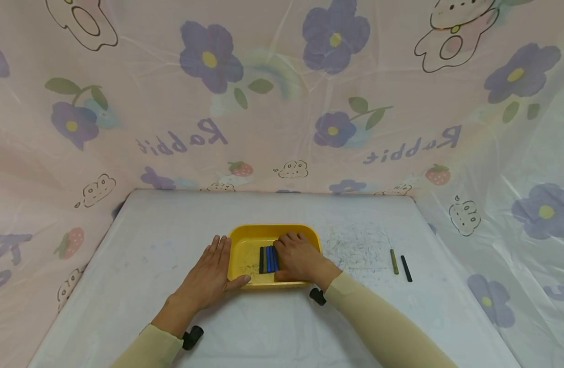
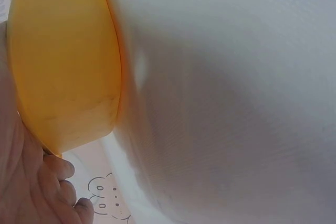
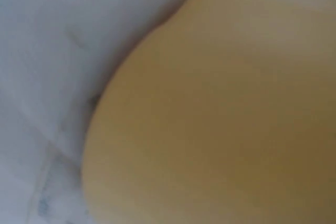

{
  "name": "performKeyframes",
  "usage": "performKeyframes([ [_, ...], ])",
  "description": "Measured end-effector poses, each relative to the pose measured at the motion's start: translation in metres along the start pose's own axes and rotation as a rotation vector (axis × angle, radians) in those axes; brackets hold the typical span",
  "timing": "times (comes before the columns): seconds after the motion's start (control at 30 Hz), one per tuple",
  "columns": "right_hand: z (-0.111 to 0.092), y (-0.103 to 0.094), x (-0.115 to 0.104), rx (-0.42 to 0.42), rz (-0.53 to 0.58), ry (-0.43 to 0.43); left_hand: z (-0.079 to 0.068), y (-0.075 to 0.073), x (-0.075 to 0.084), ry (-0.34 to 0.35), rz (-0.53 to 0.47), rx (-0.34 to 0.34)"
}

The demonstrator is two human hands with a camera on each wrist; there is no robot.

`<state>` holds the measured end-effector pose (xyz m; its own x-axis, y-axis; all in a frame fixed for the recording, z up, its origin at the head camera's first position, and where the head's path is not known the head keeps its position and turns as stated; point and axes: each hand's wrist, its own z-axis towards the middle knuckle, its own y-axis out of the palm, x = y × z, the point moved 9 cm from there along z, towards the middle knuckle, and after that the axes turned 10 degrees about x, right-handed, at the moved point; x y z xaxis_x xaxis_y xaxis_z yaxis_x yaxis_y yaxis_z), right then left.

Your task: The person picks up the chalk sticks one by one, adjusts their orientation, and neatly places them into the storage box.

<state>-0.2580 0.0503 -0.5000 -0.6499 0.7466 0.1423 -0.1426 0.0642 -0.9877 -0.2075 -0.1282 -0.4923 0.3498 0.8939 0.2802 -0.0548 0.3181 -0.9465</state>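
A shallow yellow tray (image 1: 236,255) lies on the white-covered table. Inside it several thin crayon sticks (image 1: 269,259), black, olive and blue, lie side by side. My left hand (image 1: 208,278) rests along the tray's left side, fingers extended and thumb over the front rim; the left wrist view shows this palm (image 2: 21,182) against the tray's outer wall (image 2: 65,66). My right hand (image 1: 302,258) reaches into the tray, its fingers and thumb at the two ends of the rightmost blue crayon stick (image 1: 276,258). Its palm side is hidden, and a beige sleeve (image 3: 226,119) fills the right wrist view.
To the right of the tray lie an olive crayon stick (image 1: 394,261) and a black crayon stick (image 1: 406,268). Scribbled marks (image 1: 357,245) cover the tabletop between them and the tray. A patterned curtain (image 1: 282,117) hangs behind the table and at both sides.
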Motion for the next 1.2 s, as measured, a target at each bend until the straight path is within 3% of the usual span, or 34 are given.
performKeyframes([
  [0.2, -0.004, -0.011, 0.003, 0.045, 0.030, 0.005, 0.000, 0.000, 0.000, -0.002, 0.007, -0.001],
  [0.5, -0.027, -0.049, 0.027, 0.242, 0.014, 0.000, 0.000, 0.000, -0.002, -0.019, 0.005, -0.004],
  [0.7, -0.054, -0.065, 0.061, 0.283, -0.005, 0.068, 0.000, 0.001, -0.001, -0.008, 0.011, 0.010],
  [0.93, -0.110, -0.083, 0.127, 0.357, -0.076, 0.162, 0.000, 0.000, 0.002, -0.005, 0.009, 0.008],
  [1.03, -0.137, -0.079, 0.158, 0.310, -0.104, 0.210, 0.000, -0.002, 0.002, -0.008, 0.008, 0.008],
  [1.2, -0.179, -0.054, 0.197, 0.138, -0.132, 0.279, 0.000, -0.003, 0.002, -0.010, 0.005, 0.012],
])
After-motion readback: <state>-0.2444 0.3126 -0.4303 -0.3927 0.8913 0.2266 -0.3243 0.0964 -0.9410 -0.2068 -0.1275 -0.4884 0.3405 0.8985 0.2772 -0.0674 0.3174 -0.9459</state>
